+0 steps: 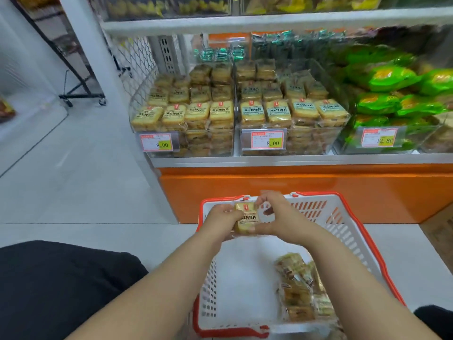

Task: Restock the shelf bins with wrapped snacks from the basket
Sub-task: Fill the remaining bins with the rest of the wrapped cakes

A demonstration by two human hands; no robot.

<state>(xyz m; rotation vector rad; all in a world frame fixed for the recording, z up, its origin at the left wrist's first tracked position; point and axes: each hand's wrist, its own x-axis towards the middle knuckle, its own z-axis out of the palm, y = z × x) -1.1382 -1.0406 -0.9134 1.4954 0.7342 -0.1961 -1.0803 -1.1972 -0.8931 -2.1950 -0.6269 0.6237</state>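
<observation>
Between the left hand (224, 214) and the right hand (274, 217), a wrapped snack (246, 218) is held up over the far end of the basket (343, 222), the left fingers curled on its left edge and the right thumb and fingers gripping its right side and lower corner. Below and nearer than the hands, toward the right forearm, a loose pile of wrapped snacks (301, 290) lies on the basket's white floor. Beyond the hands and higher, two clear shelf bins stand side by side on the shelf: the left bin (186, 148) and the right bin (306, 146), both stacked with the same yellow packets, each with a price tag marked 8.00. Further right of the right hand, a third bin holds green packets (392, 79).
</observation>
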